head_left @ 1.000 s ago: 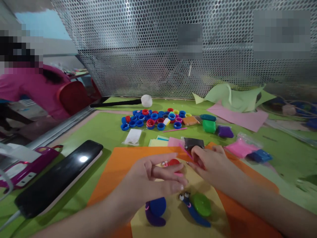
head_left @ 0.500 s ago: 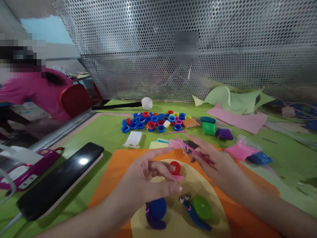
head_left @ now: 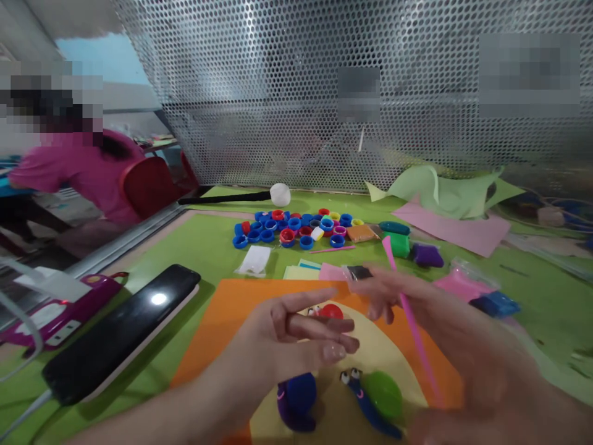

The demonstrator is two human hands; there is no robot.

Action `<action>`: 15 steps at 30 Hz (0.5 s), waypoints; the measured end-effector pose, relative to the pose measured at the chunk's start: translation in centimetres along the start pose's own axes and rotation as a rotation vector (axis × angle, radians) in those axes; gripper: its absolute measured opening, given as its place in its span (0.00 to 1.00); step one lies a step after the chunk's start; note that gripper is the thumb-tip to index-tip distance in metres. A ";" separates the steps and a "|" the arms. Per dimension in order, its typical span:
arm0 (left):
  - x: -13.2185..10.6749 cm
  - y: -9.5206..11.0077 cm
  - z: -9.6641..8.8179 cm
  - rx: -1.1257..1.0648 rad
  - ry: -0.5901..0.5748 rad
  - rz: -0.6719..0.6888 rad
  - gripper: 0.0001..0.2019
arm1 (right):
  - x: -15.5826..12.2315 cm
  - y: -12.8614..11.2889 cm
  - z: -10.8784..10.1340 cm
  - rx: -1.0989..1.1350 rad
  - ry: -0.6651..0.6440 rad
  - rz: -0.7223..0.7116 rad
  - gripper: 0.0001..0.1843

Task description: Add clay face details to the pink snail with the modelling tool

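My left hand (head_left: 296, 337) hovers over a yellow paper disc (head_left: 370, 349) on an orange sheet (head_left: 227, 315), fingers stretched out and pointing right, empty. Just beyond its fingertips sits a red bottle cap (head_left: 332, 311) with small eyes beside it. My right hand (head_left: 417, 309) is blurred by motion, raised above the sheet, with a thin pink stick (head_left: 410, 315) slanting through its fingers. On the disc below lie a purple clay snail with a blue cap (head_left: 296, 402) and a blue clay snail with a green cap (head_left: 377, 398).
Several blue and red bottle caps (head_left: 296, 225) and clay blocks in orange (head_left: 360, 232), green (head_left: 399, 245) and purple (head_left: 426, 254) lie further back. A black phone (head_left: 123, 330) rests at left. A perforated metal wall (head_left: 324, 93) closes the back. A person in pink (head_left: 88, 173) sits beyond the left edge.
My right hand has lifted off the red cap and swung right and towards me, tilting the pink stick upright. My left hand has stayed near the cap, and the view shifted slightly.
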State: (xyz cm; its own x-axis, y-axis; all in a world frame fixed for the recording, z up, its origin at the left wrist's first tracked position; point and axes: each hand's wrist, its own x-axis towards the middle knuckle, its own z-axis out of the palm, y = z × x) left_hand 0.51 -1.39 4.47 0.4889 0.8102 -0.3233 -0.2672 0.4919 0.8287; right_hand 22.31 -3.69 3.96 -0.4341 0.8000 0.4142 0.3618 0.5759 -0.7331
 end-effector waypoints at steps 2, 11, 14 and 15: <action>-0.1 0.0 -0.1 -0.003 -0.035 0.019 0.24 | 0.3 -1.0 -0.2 -0.086 0.103 -0.031 0.20; -0.2 -0.3 -0.2 0.002 -0.027 0.067 0.31 | 0.1 -2.8 1.0 0.245 0.273 0.079 0.04; -0.2 -0.2 -0.1 -0.040 -0.014 0.011 0.29 | 0.2 -3.3 1.4 0.337 0.359 0.177 0.03; -0.2 -0.1 0.0 -0.059 -0.021 -0.001 0.27 | 0.2 -3.4 1.4 0.341 0.389 0.206 0.04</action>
State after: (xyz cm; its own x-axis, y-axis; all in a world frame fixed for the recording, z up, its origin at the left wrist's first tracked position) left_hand 0.45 -1.61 4.46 0.5060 0.8034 -0.3139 -0.3151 0.5110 0.7997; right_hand 19.86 -5.72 5.79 -0.0228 0.9308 0.3647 0.0920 0.3652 -0.9264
